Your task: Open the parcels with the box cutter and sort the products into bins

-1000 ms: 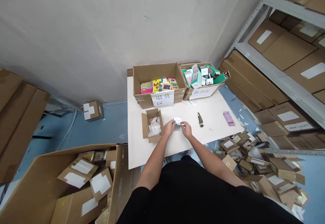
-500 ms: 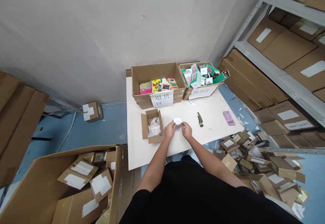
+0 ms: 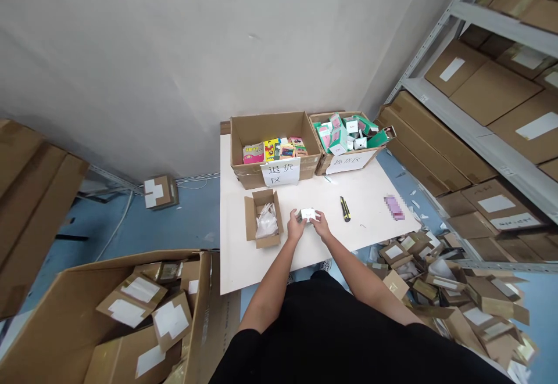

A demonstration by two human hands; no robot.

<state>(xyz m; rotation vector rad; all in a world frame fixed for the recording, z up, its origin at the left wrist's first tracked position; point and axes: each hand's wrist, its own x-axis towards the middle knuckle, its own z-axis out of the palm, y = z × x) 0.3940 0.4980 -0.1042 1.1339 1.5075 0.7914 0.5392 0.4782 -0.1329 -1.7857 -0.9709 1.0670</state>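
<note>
A small box with a white face (image 3: 307, 214) is between my two hands above the white table (image 3: 244, 268). My left hand (image 3: 296, 226) grips its left side, and my right hand (image 3: 322, 226) holds the right side. Left of my hands stands an open cardboard carton (image 3: 250, 221) with crumpled clear plastic (image 3: 267, 222) inside. To the right, a yellow and black box cutter (image 3: 345, 209) lies on the table. A blurred purple item (image 3: 394, 207) rests near the right table edge.
Behind, one labelled carton (image 3: 244, 176) holds colourful packs; another carton (image 3: 322, 169) is heaped with green and white boxes. A large box of parcels (image 3: 203, 297) stands at lower left. Opened cartons (image 3: 475, 314) litter the floor at right, beside loaded shelving (image 3: 436, 96).
The small box has turned, so its white face now shows wider between my hands. My fingers have shifted from its near edge to its two sides.
</note>
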